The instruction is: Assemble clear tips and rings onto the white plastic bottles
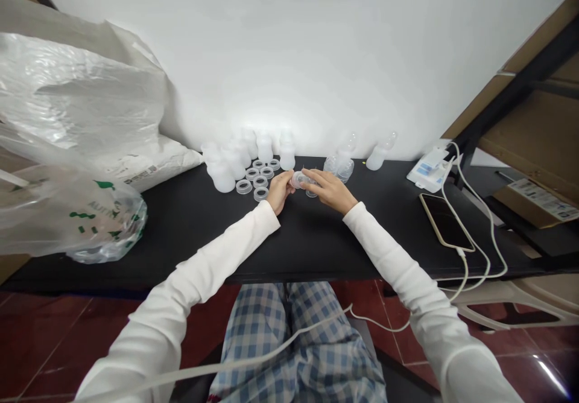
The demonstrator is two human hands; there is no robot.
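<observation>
Both my hands meet over the middle of the black table (190,222). My left hand (279,190) is curled, its fingers pinching a small clear plastic ring (298,179). My right hand (329,189) reaches in from the right, fingers closed on the same ring. Another clear piece (311,193) lies just under the fingers. Several clear rings (259,181) sit on the table left of my hands. Several translucent bottles (265,147) stand along the wall behind them.
Big clear plastic bags (76,149) crowd the table's left end. Two capped bottles (379,153) lean on the wall at the right. A phone (446,221) lies face up at the right with a white cable (479,252), beside a white charger (429,171).
</observation>
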